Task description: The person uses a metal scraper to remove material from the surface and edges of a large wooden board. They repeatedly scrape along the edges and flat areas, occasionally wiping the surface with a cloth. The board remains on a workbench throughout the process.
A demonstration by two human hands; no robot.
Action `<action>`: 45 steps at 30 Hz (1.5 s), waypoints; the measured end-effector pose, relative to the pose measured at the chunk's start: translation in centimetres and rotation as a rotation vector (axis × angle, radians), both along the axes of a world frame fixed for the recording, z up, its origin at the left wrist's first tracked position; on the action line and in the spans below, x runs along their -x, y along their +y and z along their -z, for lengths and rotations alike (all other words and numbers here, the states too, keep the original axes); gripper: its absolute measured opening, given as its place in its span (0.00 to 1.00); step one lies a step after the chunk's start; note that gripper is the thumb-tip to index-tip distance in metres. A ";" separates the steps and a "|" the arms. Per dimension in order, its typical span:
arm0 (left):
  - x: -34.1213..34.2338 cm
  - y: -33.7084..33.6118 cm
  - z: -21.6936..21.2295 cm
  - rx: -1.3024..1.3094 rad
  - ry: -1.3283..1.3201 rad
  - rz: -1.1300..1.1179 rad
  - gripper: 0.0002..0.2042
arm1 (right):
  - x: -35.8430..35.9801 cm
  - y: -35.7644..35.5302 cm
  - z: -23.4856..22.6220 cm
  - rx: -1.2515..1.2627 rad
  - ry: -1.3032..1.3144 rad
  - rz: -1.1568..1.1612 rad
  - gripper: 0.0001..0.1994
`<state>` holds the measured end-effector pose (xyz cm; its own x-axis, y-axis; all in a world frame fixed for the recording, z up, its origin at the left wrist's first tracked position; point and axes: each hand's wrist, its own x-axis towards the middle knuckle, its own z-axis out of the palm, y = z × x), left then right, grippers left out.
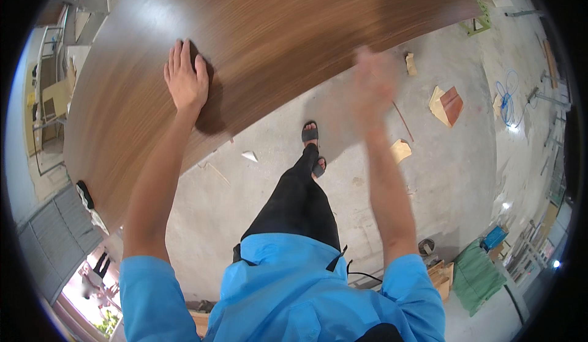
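Note:
A large dark brown wood-veneer board (257,29) fills the upper half of the view, tilted over a concrete floor. My left hand (185,78) lies flat on its surface, fingers together and pointing up, casting a shadow to the right. My right hand (373,84) is raised near the board's lower edge and is blurred by motion; whether it touches the board cannot be told. Below, my blue shirt, black trousers and sandalled feet (311,135) show.
Wood and veneer offcuts (446,104) lie scattered on the concrete floor at the right. A blue coiled cable (507,100) lies farther right. A green sheet (476,274), a blue box (493,238) and wooden crates sit at the lower right. Metal shutters (55,244) stand at the left.

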<state>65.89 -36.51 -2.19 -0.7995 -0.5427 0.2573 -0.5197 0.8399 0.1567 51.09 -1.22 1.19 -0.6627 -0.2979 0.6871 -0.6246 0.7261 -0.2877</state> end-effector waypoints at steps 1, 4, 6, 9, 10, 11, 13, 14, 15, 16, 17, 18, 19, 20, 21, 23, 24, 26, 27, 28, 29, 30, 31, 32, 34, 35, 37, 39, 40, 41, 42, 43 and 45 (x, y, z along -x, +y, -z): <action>0.0 0.0 0.0 0.005 0.006 0.003 0.29 | 2.8 1.5 0.2 0.037 -0.202 0.100 0.07; 0.1 -0.1 0.1 0.015 0.010 0.000 0.29 | 4.1 3.3 2.8 0.009 -0.172 0.005 0.11; 0.1 0.0 0.2 0.014 0.007 -0.007 0.29 | -0.2 2.2 4.4 -0.126 -0.164 -0.091 0.13; 0.3 0.2 0.3 0.021 0.030 -0.007 0.29 | -10.1 -1.8 4.9 -0.048 -0.278 -0.261 0.17; 0.3 0.2 0.3 0.018 0.021 -0.022 0.29 | -12.6 -3.0 4.6 0.003 -0.408 -0.355 0.18; 0.4 0.2 0.3 0.005 0.033 -0.013 0.29 | -14.0 -3.9 4.0 0.054 -0.419 -0.386 0.18; 0.3 0.2 0.2 0.007 0.052 -0.005 0.29 | -14.0 -4.4 2.7 0.077 -0.413 -0.517 0.17; 0.3 0.2 0.2 0.000 0.049 0.006 0.29 | -12.9 -4.2 2.2 0.069 -0.294 -0.331 0.16; 0.2 0.2 0.2 -0.010 0.058 0.013 0.29 | -10.9 -3.4 1.9 0.059 -0.054 -0.222 0.15; 0.2 0.2 0.3 -0.006 0.076 0.005 0.29 | -8.2 -2.2 1.8 0.171 -0.127 -0.162 0.11; 0.3 0.2 0.5 -0.010 0.087 0.011 0.29 | -6.0 -1.1 2.0 0.083 -0.184 -0.048 0.11; 0.4 0.1 0.7 -0.022 0.088 0.007 0.29 | -4.3 -0.3 2.4 0.068 -0.200 0.107 0.10; 0.5 -0.1 0.9 -0.041 0.109 0.014 0.30 | -3.3 0.2 3.0 0.053 -0.174 0.039 0.10; 0.6 -0.3 1.2 -0.021 0.113 0.053 0.30 | -2.7 0.6 3.6 0.065 -0.154 0.015 0.10; 0.5 -0.8 1.4 -0.015 0.112 0.074 0.30 | -3.1 0.4 4.2 0.060 -0.132 -0.035 0.09; -1.0 -2.4 1.5 0.023 0.086 0.221 0.30 | -5.4 -0.9 5.0 0.022 -0.114 -0.044 0.10; -2.7 -3.5 1.4 -0.001 0.068 0.297 0.29 | -7.2 -2.0 5.1 0.010 -0.133 -0.040 0.11; -7.9 -6.5 0.8 0.004 0.070 0.482 0.28 | -11.0 -4.4 4.7 0.080 -0.117 -0.111 0.11; -11.5 -8.4 0.2 -0.004 0.036 0.421 0.27 | -12.8 -5.7 4.3 0.117 -0.134 -0.146 0.11; -15.7 -10.5 -0.5 0.000 -0.004 0.348 0.27 | -14.5 -6.9 3.9 0.145 -0.131 -0.171 0.11; -19.9 -12.3 -1.0 -0.014 -0.040 0.258 0.28 | -16.0 -7.9 3.5 0.166 -0.129 -0.202 0.11; -24.1 -13.9 -1.2 0.026 -0.058 0.188 0.28 | -17.3 -8.6 3.3 0.201 -0.075 -0.255 0.11; -27.9 -15.3 -1.2 0.002 -0.131 0.022 0.29 | -18.5 -9.5 3.2 0.201 -0.134 -0.251 0.12; -31.5 -16.5 -1.2 0.039 -0.111 0.015 0.29 | -19.7 -10.1 3.4 0.215 -0.148 -0.277 0.12; -35.5 -18.1 -0.1 0.025 -0.118 -0.069 0.30 | -22.0 -11.1 4.2 0.205 -0.148 -0.333 0.14; -36.7 -18.6 0.3 0.011 -0.097 -0.078 0.30 | -23.4 -11.6 4.7 0.181 -0.133 -0.358 0.17; -37.7 -19.0 1.1 0.024 -0.058 -0.054 0.31 | -26.5 -13.2 5.7 0.124 -0.120 -0.385 0.21; -37.5 -19.0 1.5 0.000 -0.075 -0.120 0.31 | -30.7 -15.7 5.9 0.083 -0.195 -0.408 0.22; -37.4 -18.9 1.4 0.036 -0.051 -0.090 0.30 | -33.0 -17.2 5.6 0.059 -0.296 -0.427 0.21; -37.1 -18.7 1.3 0.023 -0.050 -0.110 0.30 | -35.3 -19.0 5.1 0.107 -0.320 -0.474 0.19; -37.0 -18.6 1.1 -0.006 -0.058 -0.123 0.30 | -37.2 -20.7 4.4 0.091 -0.437 -0.502 0.17; -36.9 -18.5 0.9 -0.013 -0.047 -0.121 0.30 | -38.7 -21.8 3.5 0.157 -0.427 -0.617 0.15; -36.7 -18.4 0.5 -0.020 -0.035 -0.106 0.29 | -38.9 -22.4 1.4 0.185 -0.491 -0.857 0.11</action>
<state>102.55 -54.90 -2.69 -0.7457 -0.6292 0.2191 -0.6106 0.7770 0.1530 90.02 -23.58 -0.20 -0.4970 -0.7234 0.4792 -0.6976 0.0047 -0.7165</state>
